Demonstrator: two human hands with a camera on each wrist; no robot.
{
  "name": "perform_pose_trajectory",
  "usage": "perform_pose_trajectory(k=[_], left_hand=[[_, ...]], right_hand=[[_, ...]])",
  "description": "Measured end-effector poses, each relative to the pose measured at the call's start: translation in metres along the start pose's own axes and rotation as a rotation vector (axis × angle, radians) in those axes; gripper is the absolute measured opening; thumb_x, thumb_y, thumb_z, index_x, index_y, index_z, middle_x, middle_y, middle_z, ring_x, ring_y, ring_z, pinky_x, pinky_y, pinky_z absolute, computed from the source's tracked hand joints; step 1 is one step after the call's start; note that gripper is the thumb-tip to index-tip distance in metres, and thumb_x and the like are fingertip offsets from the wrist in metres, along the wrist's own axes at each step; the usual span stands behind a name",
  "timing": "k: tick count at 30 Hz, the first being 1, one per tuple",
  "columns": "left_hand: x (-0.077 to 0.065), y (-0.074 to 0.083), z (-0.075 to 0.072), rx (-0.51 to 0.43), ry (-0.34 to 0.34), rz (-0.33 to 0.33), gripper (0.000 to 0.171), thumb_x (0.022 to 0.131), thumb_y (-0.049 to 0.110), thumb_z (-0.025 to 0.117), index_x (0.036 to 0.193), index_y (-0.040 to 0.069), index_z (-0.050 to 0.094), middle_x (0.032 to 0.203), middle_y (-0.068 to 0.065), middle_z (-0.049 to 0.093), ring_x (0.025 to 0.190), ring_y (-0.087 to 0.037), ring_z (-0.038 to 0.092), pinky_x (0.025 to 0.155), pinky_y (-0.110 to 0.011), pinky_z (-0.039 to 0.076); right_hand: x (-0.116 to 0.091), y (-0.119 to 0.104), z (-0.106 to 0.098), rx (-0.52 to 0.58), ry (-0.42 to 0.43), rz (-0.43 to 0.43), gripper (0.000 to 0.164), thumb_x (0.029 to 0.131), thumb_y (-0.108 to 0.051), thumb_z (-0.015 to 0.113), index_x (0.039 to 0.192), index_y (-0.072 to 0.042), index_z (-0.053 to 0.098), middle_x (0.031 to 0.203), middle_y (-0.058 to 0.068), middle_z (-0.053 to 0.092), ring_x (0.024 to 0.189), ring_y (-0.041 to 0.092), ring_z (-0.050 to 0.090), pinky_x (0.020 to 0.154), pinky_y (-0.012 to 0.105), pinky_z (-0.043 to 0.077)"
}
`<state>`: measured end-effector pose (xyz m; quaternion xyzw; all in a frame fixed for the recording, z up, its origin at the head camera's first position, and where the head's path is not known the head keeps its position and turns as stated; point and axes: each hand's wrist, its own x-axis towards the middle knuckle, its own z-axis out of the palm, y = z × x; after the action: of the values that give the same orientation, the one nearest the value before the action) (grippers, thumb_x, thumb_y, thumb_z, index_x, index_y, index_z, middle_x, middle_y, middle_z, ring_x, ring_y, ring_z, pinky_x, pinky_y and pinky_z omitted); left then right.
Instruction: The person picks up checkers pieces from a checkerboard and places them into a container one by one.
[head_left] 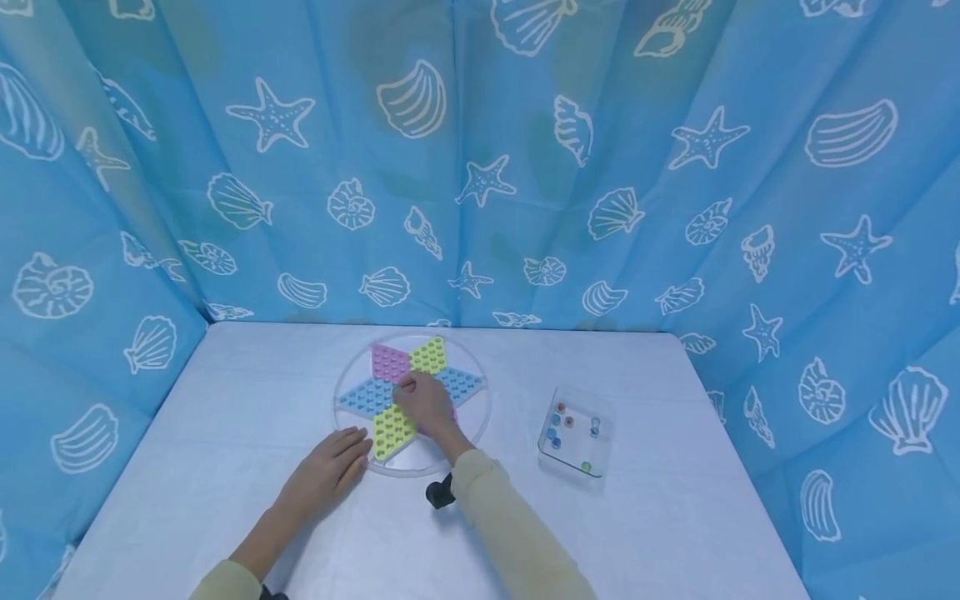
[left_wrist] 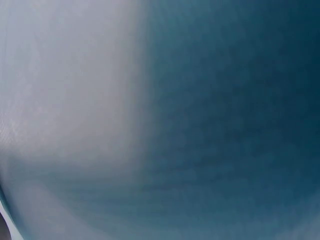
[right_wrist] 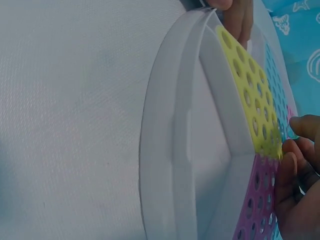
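A round Chinese checkers board [head_left: 341,437] lies on the table, its star-shaped field made of pink, yellow and blue sections full of holes. My left hand [head_left: 330,468] rests at the board's front left edge with extended fingers; part of it shows at the top of the right wrist view. Over the middle of the board is my right hand [head_left: 427,404], its fingers curled close to the holes. Between those fingers, in the right wrist view, a small glassy marble [right_wrist: 302,190] shows in part; most of it is hidden. The left wrist view is a blur of white and dark blue.
A clear plastic box [head_left: 570,475] with several marbles [head_left: 556,442] in it stands right of the board. Blue curtains [head_left: 480,242] with white shell prints hang behind the table [head_left: 660,517] and along both sides. A white cloth covers the table.
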<state>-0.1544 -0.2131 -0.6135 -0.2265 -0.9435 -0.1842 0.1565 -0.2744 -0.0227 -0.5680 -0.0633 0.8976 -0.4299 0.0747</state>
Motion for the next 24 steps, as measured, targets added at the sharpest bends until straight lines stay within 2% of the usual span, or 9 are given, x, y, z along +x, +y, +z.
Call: perform_pose_trajectory(k=[6, 10, 15, 24], left_hand=[[0.001, 0.003, -0.003, -0.003, 0.003, 0.0, 0.034, 0.096, 0.021, 0.068, 0.126, 0.004, 0.068, 0.132, -0.015, 0.062, 0.126, -0.036, 0.055, 0.109, -0.051, 0.043], [0.002, 0.005, -0.004, -0.014, 0.004, -0.001, 0.034, 0.096, 0.02, 0.068, 0.125, 0.003, 0.068, 0.132, -0.015, 0.062, 0.125, -0.036, 0.055, 0.109, -0.052, 0.043], [0.001, 0.006, -0.003, -0.024, 0.007, 0.002, 0.034, 0.096, 0.018, 0.068, 0.125, 0.002, 0.068, 0.132, -0.016, 0.062, 0.125, -0.037, 0.055, 0.109, -0.053, 0.042], [0.001, 0.006, -0.003, -0.021, 0.008, -0.005, 0.034, 0.096, 0.019, 0.068, 0.125, 0.002, 0.068, 0.132, -0.016, 0.062, 0.125, -0.037, 0.055, 0.109, -0.053, 0.042]], right_hand=[[0.003, 0.003, -0.006, 0.136, -0.022, 0.05, 0.01, 0.094, -0.023, 0.07, 0.102, -0.016, 0.069, 0.085, -0.008, 0.063, 0.073, 0.008, 0.06, 0.067, 0.022, 0.054], [0.001, 0.001, -0.019, 0.177, -0.022, 0.01, 0.012, 0.095, -0.02, 0.07, 0.102, -0.01, 0.07, 0.085, -0.004, 0.065, 0.073, 0.011, 0.062, 0.065, 0.024, 0.056], [-0.002, 0.003, -0.036, 0.172, -0.015, -0.039, 0.013, 0.093, -0.018, 0.07, 0.102, -0.008, 0.071, 0.088, -0.002, 0.069, 0.079, 0.012, 0.065, 0.072, 0.028, 0.058], [-0.005, 0.01, -0.062, 0.122, 0.039, -0.067, 0.012, 0.09, -0.016, 0.071, 0.1, -0.009, 0.071, 0.089, -0.001, 0.069, 0.085, 0.016, 0.066, 0.078, 0.031, 0.058]])
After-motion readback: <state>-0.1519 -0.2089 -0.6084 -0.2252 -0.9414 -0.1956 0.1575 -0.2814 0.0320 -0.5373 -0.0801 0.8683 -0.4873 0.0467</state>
